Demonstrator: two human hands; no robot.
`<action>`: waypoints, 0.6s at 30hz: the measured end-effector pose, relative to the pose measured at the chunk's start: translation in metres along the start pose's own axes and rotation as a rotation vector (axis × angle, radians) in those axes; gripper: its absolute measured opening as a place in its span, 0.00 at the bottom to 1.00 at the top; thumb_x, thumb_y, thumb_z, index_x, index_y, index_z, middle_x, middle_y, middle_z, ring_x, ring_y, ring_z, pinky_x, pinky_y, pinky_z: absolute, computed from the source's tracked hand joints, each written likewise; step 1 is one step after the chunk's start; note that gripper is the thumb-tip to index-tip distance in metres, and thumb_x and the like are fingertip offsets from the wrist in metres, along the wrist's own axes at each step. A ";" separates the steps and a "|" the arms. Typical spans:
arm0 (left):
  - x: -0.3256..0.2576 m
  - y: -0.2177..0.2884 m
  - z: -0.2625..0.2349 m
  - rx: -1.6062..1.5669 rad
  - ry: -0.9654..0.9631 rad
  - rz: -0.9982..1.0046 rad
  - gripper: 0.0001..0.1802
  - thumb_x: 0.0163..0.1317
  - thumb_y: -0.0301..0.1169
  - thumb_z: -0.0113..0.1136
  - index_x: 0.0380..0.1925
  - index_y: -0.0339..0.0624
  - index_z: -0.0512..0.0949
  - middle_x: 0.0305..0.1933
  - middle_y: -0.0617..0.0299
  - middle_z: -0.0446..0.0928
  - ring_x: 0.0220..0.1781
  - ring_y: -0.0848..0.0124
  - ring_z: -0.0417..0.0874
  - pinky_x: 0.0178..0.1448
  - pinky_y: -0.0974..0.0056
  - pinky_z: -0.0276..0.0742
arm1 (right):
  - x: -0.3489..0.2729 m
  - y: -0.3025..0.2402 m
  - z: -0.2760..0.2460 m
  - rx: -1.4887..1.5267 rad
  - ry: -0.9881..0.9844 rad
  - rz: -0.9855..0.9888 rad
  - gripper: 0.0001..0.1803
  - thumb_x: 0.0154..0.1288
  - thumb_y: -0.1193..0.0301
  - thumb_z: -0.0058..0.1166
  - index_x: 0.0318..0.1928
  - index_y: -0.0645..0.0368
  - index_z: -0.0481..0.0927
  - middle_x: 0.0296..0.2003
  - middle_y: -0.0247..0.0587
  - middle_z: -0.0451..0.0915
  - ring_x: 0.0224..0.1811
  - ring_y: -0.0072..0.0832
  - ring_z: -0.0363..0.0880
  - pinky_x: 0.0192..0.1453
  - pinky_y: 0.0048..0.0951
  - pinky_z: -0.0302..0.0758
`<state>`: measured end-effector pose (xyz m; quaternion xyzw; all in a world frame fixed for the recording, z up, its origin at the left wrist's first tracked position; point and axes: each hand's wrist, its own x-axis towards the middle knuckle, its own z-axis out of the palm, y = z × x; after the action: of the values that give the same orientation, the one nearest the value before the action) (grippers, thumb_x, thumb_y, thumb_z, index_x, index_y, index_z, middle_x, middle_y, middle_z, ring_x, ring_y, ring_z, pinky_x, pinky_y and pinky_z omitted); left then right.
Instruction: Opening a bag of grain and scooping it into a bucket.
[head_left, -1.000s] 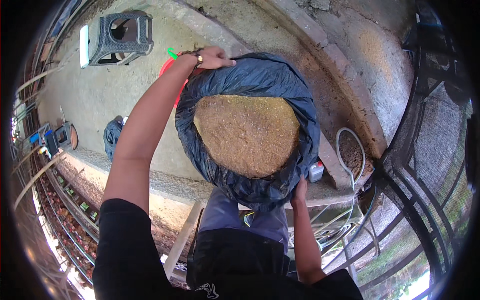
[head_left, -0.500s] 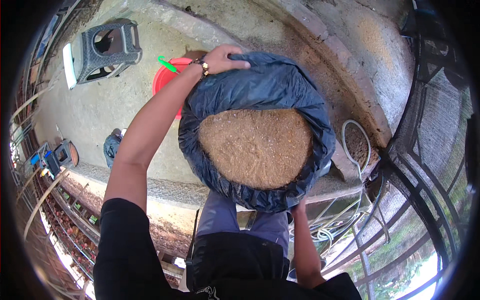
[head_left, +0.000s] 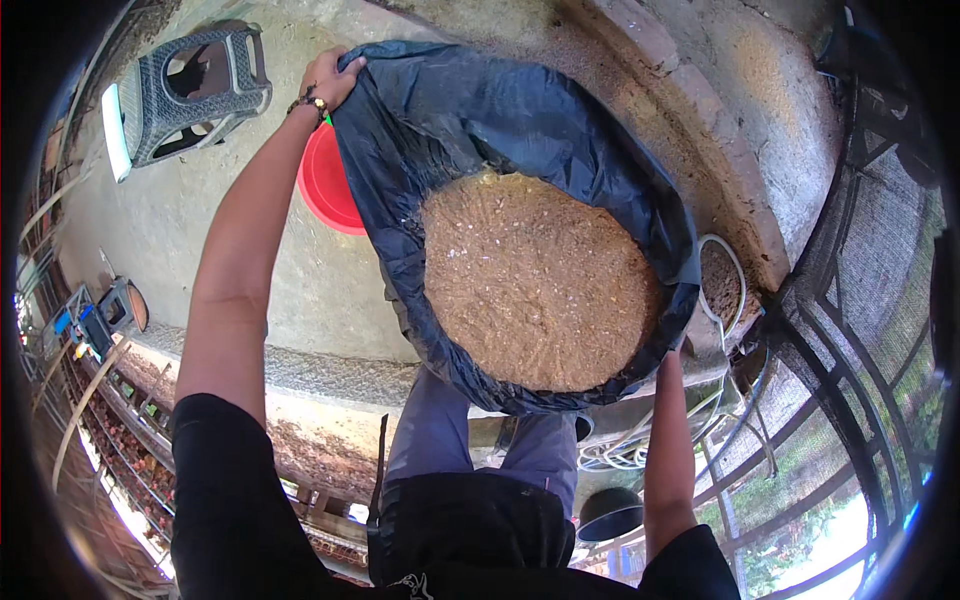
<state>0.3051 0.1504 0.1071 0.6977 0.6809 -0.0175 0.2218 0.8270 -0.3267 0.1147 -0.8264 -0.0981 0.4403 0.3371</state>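
A large dark blue plastic bag [head_left: 470,130] hangs open in front of me, filled with brown grainy feed [head_left: 535,285]. My left hand [head_left: 330,78], with a bracelet at the wrist, grips the bag's far left rim high up. My right arm reaches up to the bag's near right edge; my right hand [head_left: 668,355] is mostly hidden under the rim and appears to hold it. A red round basin [head_left: 325,185] lies on the ground behind the bag, partly covered by it.
A grey plastic stool [head_left: 195,90] stands on the concrete floor at upper left. A curved concrete ledge [head_left: 700,110] runs at upper right. Wire mesh fencing [head_left: 860,330] lines the right side. Hose coils [head_left: 620,455] and a black bucket [head_left: 610,512] sit near my legs.
The bag has come closer and fills more of the view. My left hand has shifted along the rim to the left, uncovering more of the red basin.
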 end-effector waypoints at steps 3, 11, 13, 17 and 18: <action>-0.012 -0.010 0.030 0.017 -0.020 -0.144 0.20 0.56 0.49 0.59 0.38 0.45 0.79 0.39 0.47 0.81 0.45 0.50 0.81 0.47 0.53 0.75 | -0.016 0.012 0.014 -0.013 -0.030 0.071 0.08 0.62 0.70 0.52 0.32 0.63 0.78 0.27 0.30 0.77 0.26 0.18 0.71 0.31 0.24 0.70; -0.016 0.019 0.079 0.161 0.061 -0.081 0.15 0.58 0.44 0.57 0.41 0.52 0.77 0.38 0.49 0.80 0.42 0.48 0.80 0.43 0.48 0.75 | -0.080 0.064 0.013 0.043 -0.048 0.314 0.08 0.63 0.71 0.52 0.31 0.63 0.78 0.27 0.29 0.77 0.26 0.17 0.70 0.31 0.23 0.70; -0.007 0.021 0.099 0.086 0.177 0.148 0.15 0.57 0.43 0.57 0.40 0.50 0.77 0.37 0.49 0.80 0.41 0.47 0.80 0.42 0.48 0.75 | -0.089 0.084 0.011 0.051 -0.052 0.355 0.08 0.63 0.71 0.52 0.31 0.63 0.78 0.27 0.29 0.77 0.26 0.17 0.70 0.32 0.22 0.69; -0.018 0.017 0.143 0.089 -0.012 0.328 0.14 0.57 0.39 0.56 0.43 0.51 0.77 0.41 0.50 0.79 0.44 0.49 0.79 0.44 0.49 0.74 | -0.106 0.119 0.014 0.090 -0.058 0.429 0.08 0.63 0.71 0.52 0.31 0.63 0.78 0.27 0.29 0.77 0.26 0.16 0.70 0.32 0.22 0.69; -0.030 0.012 0.146 0.043 0.069 0.497 0.15 0.56 0.35 0.55 0.45 0.53 0.76 0.41 0.51 0.79 0.44 0.50 0.79 0.44 0.50 0.74 | -0.113 0.125 0.018 0.107 -0.063 0.446 0.08 0.63 0.71 0.52 0.31 0.63 0.78 0.27 0.28 0.77 0.26 0.16 0.70 0.32 0.22 0.69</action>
<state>0.3548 0.0739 -0.0118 0.8485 0.4951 0.0469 0.1810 0.7290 -0.4646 0.1026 -0.7945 0.1001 0.5339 0.2715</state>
